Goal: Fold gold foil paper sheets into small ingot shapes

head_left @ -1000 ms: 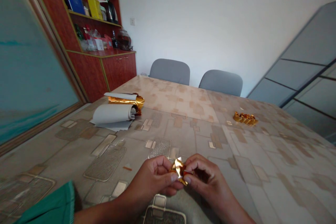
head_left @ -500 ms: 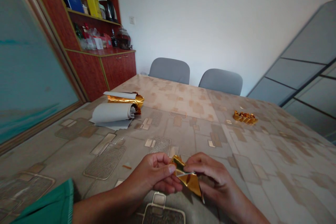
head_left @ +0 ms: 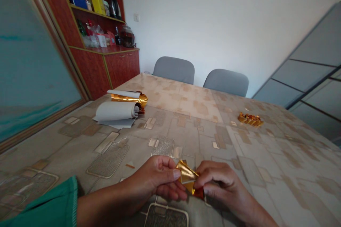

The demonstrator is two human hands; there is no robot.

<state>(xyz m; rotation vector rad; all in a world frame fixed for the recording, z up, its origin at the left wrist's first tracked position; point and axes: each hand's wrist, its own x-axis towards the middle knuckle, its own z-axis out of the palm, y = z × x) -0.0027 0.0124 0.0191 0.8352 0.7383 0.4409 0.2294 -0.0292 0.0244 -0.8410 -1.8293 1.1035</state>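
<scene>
A small folded piece of gold foil paper [head_left: 187,178] sits between both hands, just above the near edge of the patterned table [head_left: 186,127]. My left hand [head_left: 157,181] pinches its left side with thumb and fingers. My right hand [head_left: 223,188] pinches its right side, fingers curled over the lower flap. A roll of gold foil sheets with white backing [head_left: 121,108] lies at the far left of the table. A small heap of folded gold pieces [head_left: 249,118] lies at the far right.
Two grey chairs [head_left: 199,74] stand at the table's far side. A red wooden cabinet [head_left: 106,60] with shelves of bottles and boxes fills the left corner. Glass panels [head_left: 314,74] run along the right.
The gold paper was opened out into a longer triangle half a second ago; now it is folded back smaller, with the right hand's fingers closed over it. The hands sit slightly lower.
</scene>
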